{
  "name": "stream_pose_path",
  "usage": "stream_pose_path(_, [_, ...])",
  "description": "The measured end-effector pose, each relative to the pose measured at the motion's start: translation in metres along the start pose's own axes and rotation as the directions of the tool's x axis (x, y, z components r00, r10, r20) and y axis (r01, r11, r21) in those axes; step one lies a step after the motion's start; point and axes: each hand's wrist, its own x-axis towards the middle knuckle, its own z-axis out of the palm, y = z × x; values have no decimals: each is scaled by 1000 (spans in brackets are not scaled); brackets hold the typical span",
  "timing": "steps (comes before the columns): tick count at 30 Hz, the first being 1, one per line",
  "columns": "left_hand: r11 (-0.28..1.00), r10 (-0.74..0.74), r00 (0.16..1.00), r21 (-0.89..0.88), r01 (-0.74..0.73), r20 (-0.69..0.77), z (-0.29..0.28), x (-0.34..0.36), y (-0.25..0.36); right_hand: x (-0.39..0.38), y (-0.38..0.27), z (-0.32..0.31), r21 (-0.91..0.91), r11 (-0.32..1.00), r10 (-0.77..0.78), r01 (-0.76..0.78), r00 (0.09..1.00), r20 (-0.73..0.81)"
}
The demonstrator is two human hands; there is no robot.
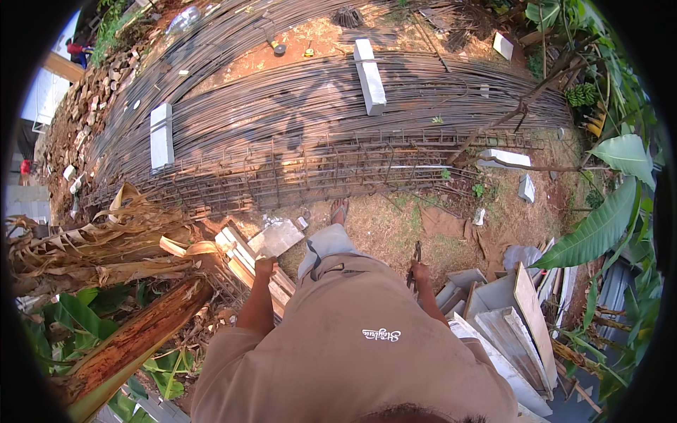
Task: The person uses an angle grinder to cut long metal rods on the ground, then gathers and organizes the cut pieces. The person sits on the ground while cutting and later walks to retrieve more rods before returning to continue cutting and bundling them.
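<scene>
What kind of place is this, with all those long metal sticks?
It looks like an outdoor building site, probably. Long rusty metal bars cover much of the ground, a cage made of bars lies nearby, and wooden boards are piled on the right.

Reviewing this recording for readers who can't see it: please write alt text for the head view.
A person's right hand holds a dark hand tool, while the left hand appears over wooden boards. Ahead lie a rebar cage and long steel rods, with two pale blocks resting across the rods.
</scene>
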Motion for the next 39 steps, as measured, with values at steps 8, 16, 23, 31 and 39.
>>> stream_pose_path(8, [920, 360, 932, -179, -348, 44, 113, 84, 323, 71, -151, -4, -129, 986, -128, 102, 968, -214])
stream_pose_path(16, [805, 559, 823, -305, -508, 104, 215, 53, 488, 154, -201, -38, -406, 873, -327, 268, 942, -80])
stream_pose_path(23, [999, 54, 998, -7, -53, 44, 230, 210, 304, 263, -351, -38, -520, 803, -326, 292, 945, 27])
stream_pose_path(31, [862, -249, 948, -400, 311, 200, 370, 203, 433, 496, -586, -49, -629, 707, -309, 324, 941, 137])
stream_pose_path(39, [975, -117, 989, -201, 97, -86, 546, 239, 783, 594, -881, -89, -281, 959, 72, -43, 993, 95])
